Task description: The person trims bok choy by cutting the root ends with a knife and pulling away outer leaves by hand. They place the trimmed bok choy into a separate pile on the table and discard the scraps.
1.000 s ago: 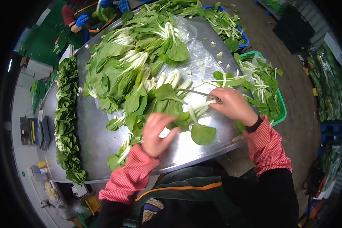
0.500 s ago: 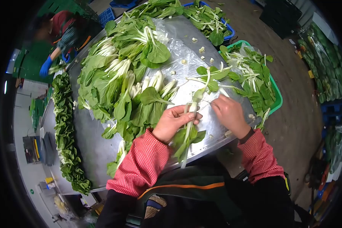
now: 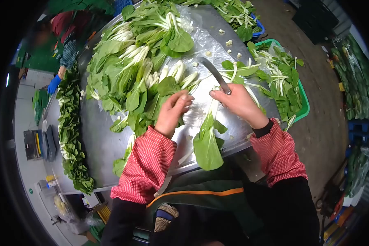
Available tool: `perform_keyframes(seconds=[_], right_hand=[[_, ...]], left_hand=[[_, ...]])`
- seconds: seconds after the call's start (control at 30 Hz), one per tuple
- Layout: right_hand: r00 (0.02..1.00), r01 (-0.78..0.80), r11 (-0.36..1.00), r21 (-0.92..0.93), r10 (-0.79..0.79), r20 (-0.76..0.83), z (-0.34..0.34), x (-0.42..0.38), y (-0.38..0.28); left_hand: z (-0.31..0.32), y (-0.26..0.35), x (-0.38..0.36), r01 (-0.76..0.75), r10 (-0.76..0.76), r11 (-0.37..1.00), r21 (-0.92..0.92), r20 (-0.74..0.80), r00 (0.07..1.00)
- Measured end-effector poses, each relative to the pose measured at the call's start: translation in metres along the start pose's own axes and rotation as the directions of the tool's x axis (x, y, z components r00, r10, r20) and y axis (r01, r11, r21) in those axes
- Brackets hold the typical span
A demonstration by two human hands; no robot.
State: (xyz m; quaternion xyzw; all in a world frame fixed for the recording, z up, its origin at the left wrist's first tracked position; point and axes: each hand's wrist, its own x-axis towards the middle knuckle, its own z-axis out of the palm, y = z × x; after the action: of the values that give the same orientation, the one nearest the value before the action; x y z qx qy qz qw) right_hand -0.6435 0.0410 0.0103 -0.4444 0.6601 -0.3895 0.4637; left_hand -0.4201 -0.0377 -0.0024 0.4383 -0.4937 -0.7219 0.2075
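Observation:
My right hand (image 3: 238,102) is closed around a curved knife (image 3: 211,70), whose metal blade points up and to the left. A green leafy stalk (image 3: 208,139) with white stems hangs just below that hand; its upper end is at the fingers, which seem to pinch it. My left hand (image 3: 174,110) is at the right edge of the big pile of leafy greens (image 3: 127,69), its fingers loosely curled and apart with nothing visible in them. Under both hands lies the shiny metal table (image 3: 184,139), partly covered by clear plastic film (image 3: 209,37).
A green crate (image 3: 304,96) of leaves stands at the table's right, a blue crate (image 3: 258,26) beyond it. A long row of greens (image 3: 69,127) runs along the left side. A co-worker's blue-gloved hand (image 3: 54,84) is at the far left. Trimmed white bits (image 3: 228,42) lie scattered.
My left hand has let go of the stalk and moved left. The curved blade now shows at my right hand, and a leafy stalk hangs below it. The co-worker's gloved hand has moved lower.

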Motion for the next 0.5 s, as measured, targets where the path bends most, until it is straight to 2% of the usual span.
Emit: perform_keyframes(seconds=[0.07,0.13,0.17,0.23,0.27,0.33,0.37,0.43,0.5], right_hand=[[0.999,0.016,0.999,0.045,-0.017,0.038,0.012,0.007,0.0],[0.997,-0.004,0.996,0.09,-0.003,0.076,0.02,0.011,-0.006],[0.997,0.035,0.998,0.059,-0.039,0.068,0.024,0.013,-0.003],[0.992,0.113,0.994,-0.003,-0.113,0.052,0.032,0.014,-0.005],[0.995,0.053,0.997,-0.049,-0.049,0.082,0.03,0.01,-0.007],[0.993,0.004,1.0,0.014,-0.006,0.121,0.032,0.005,-0.009],[0.99,-0.024,0.999,0.044,0.017,0.142,0.032,0.004,-0.009],[0.987,0.024,0.999,0.021,-0.027,0.156,0.035,0.008,0.008],[0.982,0.021,0.999,-0.029,-0.016,0.191,0.032,0.008,0.014]], left_hand=[[0.011,0.007,-0.008,0.069,-0.062,0.995,-0.066,0.107,0.992],[0.016,0.005,-0.01,0.087,-0.085,0.996,-0.01,0.117,0.989],[0.016,0.004,-0.01,0.085,-0.088,0.996,0.026,0.11,0.99],[0.008,-0.006,-0.005,0.024,-0.026,1.0,0.016,0.126,0.992],[0.006,-0.011,-0.005,-0.009,0.004,0.999,0.033,0.13,0.992],[0.004,-0.017,-0.007,-0.046,0.039,0.996,0.073,0.101,0.994],[0.003,-0.018,-0.007,-0.06,0.049,0.992,0.109,0.1,0.994],[0.0,-0.021,-0.009,-0.085,0.068,0.98,0.18,0.099,0.993],[-0.005,-0.022,-0.009,-0.134,0.1,0.918,0.374,0.107,0.989]])
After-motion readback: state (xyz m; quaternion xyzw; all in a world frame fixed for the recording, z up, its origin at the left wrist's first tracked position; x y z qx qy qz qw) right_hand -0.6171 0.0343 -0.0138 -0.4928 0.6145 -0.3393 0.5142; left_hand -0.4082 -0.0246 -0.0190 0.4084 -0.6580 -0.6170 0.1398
